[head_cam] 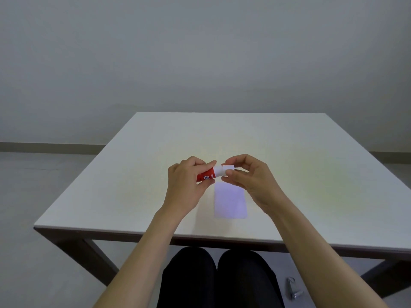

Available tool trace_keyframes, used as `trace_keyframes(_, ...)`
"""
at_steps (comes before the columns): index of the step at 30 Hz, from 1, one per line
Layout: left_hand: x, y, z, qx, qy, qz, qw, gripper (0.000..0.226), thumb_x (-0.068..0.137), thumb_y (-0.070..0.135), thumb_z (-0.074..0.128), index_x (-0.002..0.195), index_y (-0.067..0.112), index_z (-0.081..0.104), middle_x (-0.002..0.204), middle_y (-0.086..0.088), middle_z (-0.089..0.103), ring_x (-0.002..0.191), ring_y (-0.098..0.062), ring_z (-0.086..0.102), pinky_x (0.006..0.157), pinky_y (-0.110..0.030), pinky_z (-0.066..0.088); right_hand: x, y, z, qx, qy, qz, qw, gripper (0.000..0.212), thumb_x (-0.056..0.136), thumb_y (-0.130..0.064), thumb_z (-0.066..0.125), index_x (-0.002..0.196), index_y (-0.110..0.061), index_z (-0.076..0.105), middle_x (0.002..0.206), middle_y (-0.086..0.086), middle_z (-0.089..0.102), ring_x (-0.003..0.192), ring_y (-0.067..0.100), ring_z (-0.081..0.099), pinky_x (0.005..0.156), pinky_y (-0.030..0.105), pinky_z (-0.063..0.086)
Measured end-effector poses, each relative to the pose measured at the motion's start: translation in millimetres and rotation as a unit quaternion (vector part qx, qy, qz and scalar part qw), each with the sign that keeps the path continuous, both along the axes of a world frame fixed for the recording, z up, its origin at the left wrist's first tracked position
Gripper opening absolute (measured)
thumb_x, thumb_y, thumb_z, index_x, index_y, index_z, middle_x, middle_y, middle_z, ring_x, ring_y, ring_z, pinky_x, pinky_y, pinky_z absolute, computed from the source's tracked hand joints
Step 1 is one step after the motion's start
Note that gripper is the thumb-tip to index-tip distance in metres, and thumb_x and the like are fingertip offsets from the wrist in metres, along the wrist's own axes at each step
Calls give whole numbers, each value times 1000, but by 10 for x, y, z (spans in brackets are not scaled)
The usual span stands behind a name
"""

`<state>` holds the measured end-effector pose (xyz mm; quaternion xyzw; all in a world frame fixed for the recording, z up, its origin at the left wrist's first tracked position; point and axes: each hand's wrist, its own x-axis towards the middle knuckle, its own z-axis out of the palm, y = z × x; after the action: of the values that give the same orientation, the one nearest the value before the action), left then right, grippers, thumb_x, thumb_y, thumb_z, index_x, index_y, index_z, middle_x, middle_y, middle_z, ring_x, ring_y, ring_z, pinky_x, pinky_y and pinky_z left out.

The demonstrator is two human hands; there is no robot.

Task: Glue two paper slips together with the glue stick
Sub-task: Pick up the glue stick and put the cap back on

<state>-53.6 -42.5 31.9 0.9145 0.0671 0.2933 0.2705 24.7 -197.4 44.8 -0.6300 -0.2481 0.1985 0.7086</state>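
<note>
We hold the glue stick (210,174) in the air above the white table (124,185), between both hands, and it lies almost level, a little tilted up to the right. Its body is red with white letters (we cannot read them, our fingers cover a part), and next to the red part there is a white collar. Our left hand (185,185) is closed around the red body, with the thumb under it and the fingers curled over it. Our right hand (246,174) pinches the white cap (228,168) at the right end with the thumb and the first fingers; the other fingers are bent loosely. A thin line shows between cap and collar, but we cannot tell if the cap is already loose. Under the hands, on the table, lies a pale, slightly violet paper (230,202), flat, with its long side pointing away from us. We cannot tell whether it is one slip or two slips, one upon the other.
</note>
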Motion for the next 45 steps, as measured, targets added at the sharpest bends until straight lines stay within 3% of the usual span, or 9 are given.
trace_keyframes(9, -58, -85, 24, -1, 16, -15, 1000, 38, 73, 21, 78, 110, 23, 72, 83, 6, 65, 76, -24, 58, 74, -28, 37, -85, 119, -40, -237, -240, -119, 934, 23, 95, -39, 47, 94, -17, 55, 63, 14, 63, 47, 20, 50, 52, 30, 41)
trace_keyframes(15, -89, -94, 134, -27, 45, 2, 999, 30, 74, 29, 77, 104, 27, 74, 84, 3, 72, 78, -20, 61, 67, -30, 44, -53, -28, 57, -180, -162, 34, 970, 8, 93, -25, 55, 98, -20, 56, 64, -3, 62, 46, 4, 45, 53, 23, 38)
trace_keyframes(19, -107, -165, 140, -9, 85, -1, 996, 26, 76, 31, 74, 102, 30, 74, 83, 5, 71, 75, -18, 58, 65, -31, 43, 12, 37, 3, -354, -258, -106, 892, 59, 89, -57, 45, 69, -4, 59, 52, -1, 48, 49, 14, 41, 54, 28, 32)
trace_keyframes(25, -106, -107, 165, -1, 72, 12, 997, 25, 75, 32, 75, 100, 31, 74, 82, 5, 72, 74, -20, 60, 63, -29, 41, 24, -52, 65, -216, -217, -3, 952, 8, 89, -30, 60, 95, -25, 60, 79, -5, 60, 51, 4, 52, 60, 25, 44)
trace_keyframes(28, -102, -142, 165, 8, 78, 7, 997, 27, 76, 31, 74, 103, 29, 74, 83, 5, 72, 74, -20, 59, 59, -24, 35, 19, 14, 15, -311, -260, -94, 909, 43, 90, -48, 51, 68, -11, 57, 63, -1, 60, 51, 13, 47, 58, 30, 39)
trace_keyframes(32, -107, -131, 164, -6, 79, 12, 997, 26, 77, 32, 73, 103, 31, 73, 86, 6, 72, 78, -19, 60, 63, -28, 40, 19, -83, 43, -207, -211, 18, 955, 25, 87, -32, 63, 111, -31, 57, 92, -8, 60, 67, 14, 60, 68, 27, 49)
trace_keyframes(37, -111, -193, 196, 3, 112, 0, 994, 24, 80, 32, 70, 104, 32, 72, 88, 6, 70, 81, -18, 59, 68, -32, 45, 42, -63, 15, -291, -260, -76, 918, 38, 89, -47, 53, 64, -20, 61, 56, -4, 54, 49, 13, 47, 54, 25, 37)
trace_keyframes(41, -108, -161, 180, -17, 110, 8, 994, 25, 79, 33, 71, 104, 34, 71, 88, 8, 69, 81, -16, 58, 68, -31, 44, 30, -148, 31, -211, -239, 19, 948, 20, 85, -31, 65, 105, -32, 59, 87, -9, 58, 63, 8, 56, 61, 21, 46)
trace_keyframes(45, -108, -187, 197, -1, 132, 4, 991, 25, 80, 33, 70, 104, 35, 71, 90, 9, 69, 81, -15, 58, 64, -28, 41, 32, -96, 7, -261, -265, -52, 927, 29, 93, -35, 52, 70, -20, 60, 63, -5, 61, 50, 14, 55, 58, 30, 46)
